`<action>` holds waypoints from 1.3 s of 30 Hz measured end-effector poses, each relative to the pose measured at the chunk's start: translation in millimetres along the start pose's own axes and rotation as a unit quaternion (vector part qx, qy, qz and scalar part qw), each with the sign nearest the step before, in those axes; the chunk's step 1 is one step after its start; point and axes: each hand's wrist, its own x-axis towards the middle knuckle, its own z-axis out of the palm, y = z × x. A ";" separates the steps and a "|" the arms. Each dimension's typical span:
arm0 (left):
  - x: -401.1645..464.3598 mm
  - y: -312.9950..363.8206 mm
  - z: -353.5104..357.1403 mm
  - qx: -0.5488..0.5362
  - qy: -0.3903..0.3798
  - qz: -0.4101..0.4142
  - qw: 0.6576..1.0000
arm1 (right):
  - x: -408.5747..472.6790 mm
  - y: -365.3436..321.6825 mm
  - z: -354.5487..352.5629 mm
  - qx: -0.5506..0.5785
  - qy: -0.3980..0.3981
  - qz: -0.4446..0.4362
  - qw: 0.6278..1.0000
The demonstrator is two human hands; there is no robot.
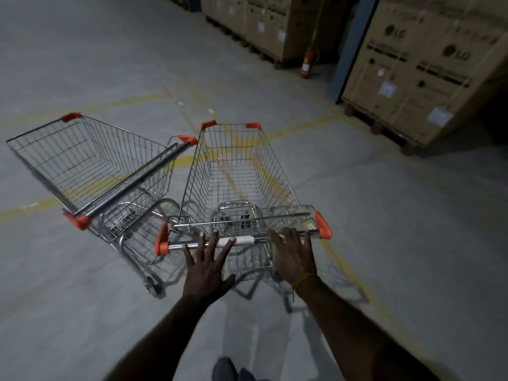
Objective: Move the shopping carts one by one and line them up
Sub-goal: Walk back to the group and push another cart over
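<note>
Both our hands, left hand (pixel 206 266) and right hand (pixel 294 255), lie spread on the cart handle (pixel 244 240); next we steer it alongside the second cart (pixel 90 163).

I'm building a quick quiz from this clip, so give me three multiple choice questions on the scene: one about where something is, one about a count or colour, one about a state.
1. Where is the fire extinguisher?
A. On the floor by the stacked cartons
B. Inside a cart
C. In a hand

2. How many shopping carts show?
A. One
B. Two
C. Four

3. How are the hands on the near cart's handle?
A. Fists clenched
B. Fingers spread open
C. Off it entirely

Answers: 1 A, it stands beside the cartons. 2 B, the near cart and the left cart. 3 B, left hand and right hand lie with straight fingers.
</note>
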 end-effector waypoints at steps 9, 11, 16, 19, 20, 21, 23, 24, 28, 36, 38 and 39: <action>-90.2 35.4 -7.7 0.006 -0.026 0.027 0.999 | -107.3 3.7 -4.6 0.012 -0.023 0.017 1.000; -112.9 42.5 -11.6 0.012 -0.038 0.034 0.999 | -134.8 4.2 -3.6 0.013 -0.022 0.028 0.999; -167.8 60.8 -18.4 0.036 -0.064 0.060 0.995 | -204.4 7.1 1.9 0.007 -0.014 0.046 0.999; -193.8 70.3 -21.3 0.031 -0.071 0.083 0.993 | -240.7 5.5 3.0 0.009 -0.006 0.066 0.998; -201.0 73.1 -22.3 0.030 -0.073 0.092 0.993 | -252.9 4.9 2.0 0.010 -0.014 0.075 0.997; -207.1 75.7 -23.8 0.030 -0.073 0.100 0.992 | -262.8 4.8 2.8 0.011 -0.016 0.084 0.996; -216.8 79.4 -28.3 0.036 -0.073 0.118 0.990 | -280.4 5.5 6.3 0.008 -0.015 0.093 0.996; -220.4 80.3 -30.7 0.039 -0.074 0.127 0.988 | -288.8 4.6 8.3 0.008 -0.020 0.098 0.995; -224.1 75.3 -33.9 0.041 -0.097 0.166 0.981 | -317.7 -6.1 8.2 0.024 -0.011 0.132 0.991; -200.5 59.9 -44.7 0.042 -0.136 0.282 0.949 | -353.4 -38.8 5.8 0.041 0.006 0.238 0.970; -192.9 58.3 -48.5 0.035 -0.136 0.319 0.937 | -360.7 -47.3 7.3 0.042 0.004 0.270 0.962; -188.4 57.4 -48.7 0.037 -0.138 0.338 0.930 | -364.4 -51.1 8.2 0.039 0.006 0.285 0.958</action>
